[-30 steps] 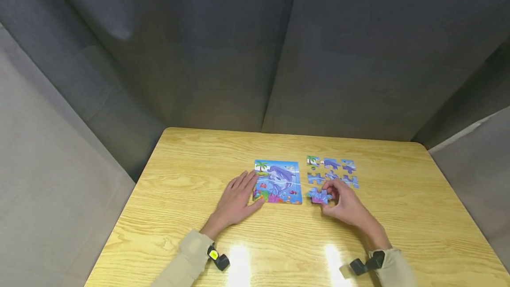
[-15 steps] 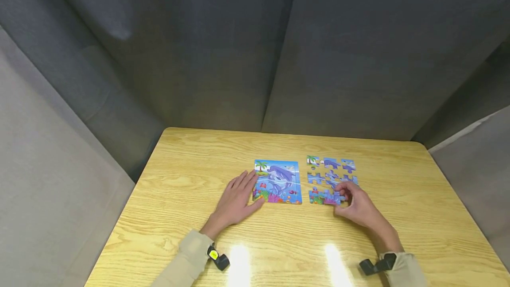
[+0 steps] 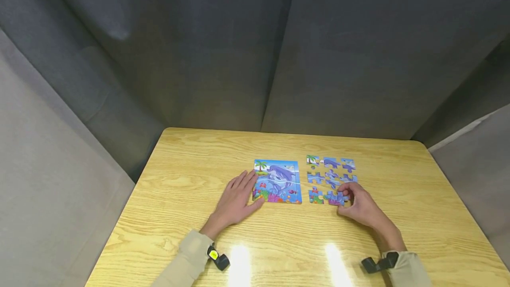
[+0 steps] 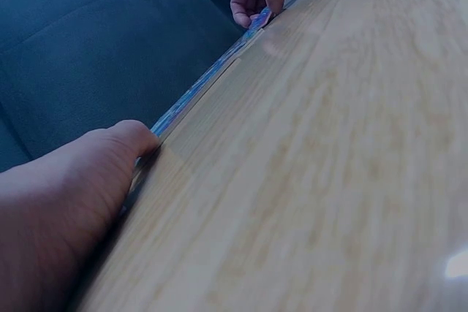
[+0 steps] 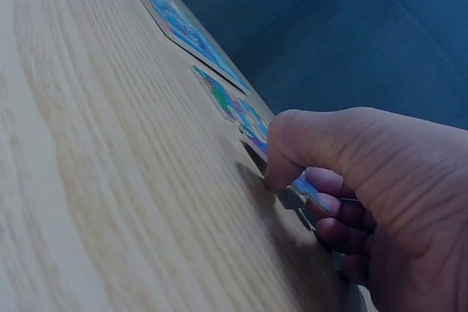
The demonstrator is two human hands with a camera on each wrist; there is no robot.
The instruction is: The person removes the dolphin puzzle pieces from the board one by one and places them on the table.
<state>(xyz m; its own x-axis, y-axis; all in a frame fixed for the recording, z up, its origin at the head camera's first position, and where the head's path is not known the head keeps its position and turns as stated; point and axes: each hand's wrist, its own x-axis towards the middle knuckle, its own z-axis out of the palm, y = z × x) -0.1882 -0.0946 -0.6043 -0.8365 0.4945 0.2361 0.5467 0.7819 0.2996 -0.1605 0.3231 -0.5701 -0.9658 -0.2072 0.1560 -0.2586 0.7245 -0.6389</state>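
Observation:
A square dolphin puzzle board (image 3: 279, 183) lies flat on the table. My left hand (image 3: 235, 200) rests at its left side, fingers straight, with the fingertips and thumb on or against the edge. To the right of the board, my right hand (image 3: 360, 207) pinches a blue and purple puzzle piece (image 3: 334, 198) between thumb and fingers. In the right wrist view the thumb hides part of this piece. Beside it on the left lies a puzzle piece with green and a red crab (image 3: 316, 196), apart from it by a narrow gap.
Several more puzzle pieces (image 3: 330, 163) lie in rough rows behind my right hand. The wooden table (image 3: 191, 167) ends at a dark grey curtain (image 3: 215, 56). Grey panels stand at both sides.
My right hand has moved right with the pinched piece, uncovering the crab piece to its left; in the last half second it shifts only slightly. The left hand and board stay put.

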